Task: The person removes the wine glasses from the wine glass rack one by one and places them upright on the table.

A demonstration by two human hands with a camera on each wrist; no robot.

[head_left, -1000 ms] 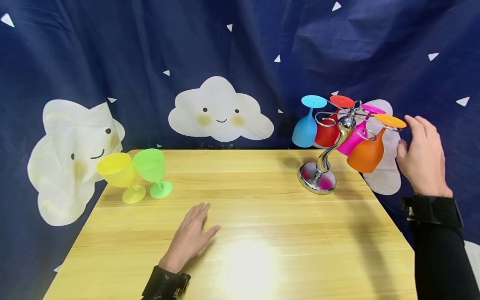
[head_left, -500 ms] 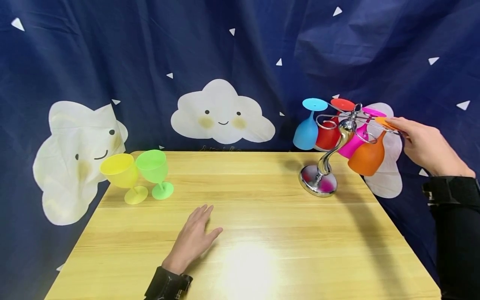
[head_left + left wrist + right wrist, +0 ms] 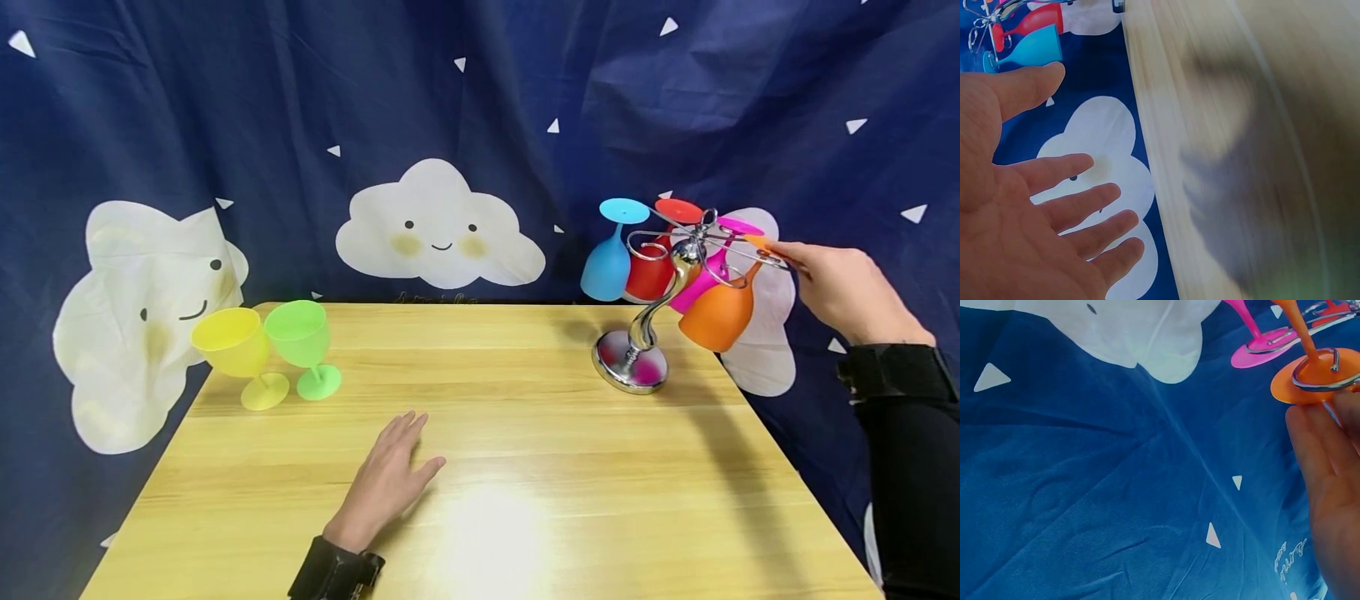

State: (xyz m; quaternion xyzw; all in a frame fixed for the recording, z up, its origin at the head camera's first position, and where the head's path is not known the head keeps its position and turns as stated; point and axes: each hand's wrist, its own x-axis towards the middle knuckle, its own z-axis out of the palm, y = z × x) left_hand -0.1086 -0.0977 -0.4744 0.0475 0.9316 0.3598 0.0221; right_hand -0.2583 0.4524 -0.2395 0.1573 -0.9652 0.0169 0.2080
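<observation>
An orange goblet (image 3: 717, 317) hangs upside down from a chrome stemware rack (image 3: 643, 329) at the back right of the table. My right hand (image 3: 862, 292) pinches the edge of its upturned foot. In the right wrist view, the fingers (image 3: 1313, 440) lie against the orange foot (image 3: 1288, 387), beside the wire loop. Blue (image 3: 607, 271), red (image 3: 649, 271) and pink (image 3: 701, 287) goblets also hang inverted on the rack. My left hand (image 3: 386, 479) is over the table's front left with fingers spread, holding nothing; its palm (image 3: 1016, 231) shows in the left wrist view.
Yellow (image 3: 234, 346) and green (image 3: 302, 337) goblets stand upright, close together, at the table's back left. The wooden table (image 3: 562, 450) ends near the rack's right side. A dark blue curtain (image 3: 285, 100) with white clouds hangs behind.
My right hand has moved left from beside the rack onto the orange goblet's foot and taken hold of its edge. The left hand has stayed nearly still.
</observation>
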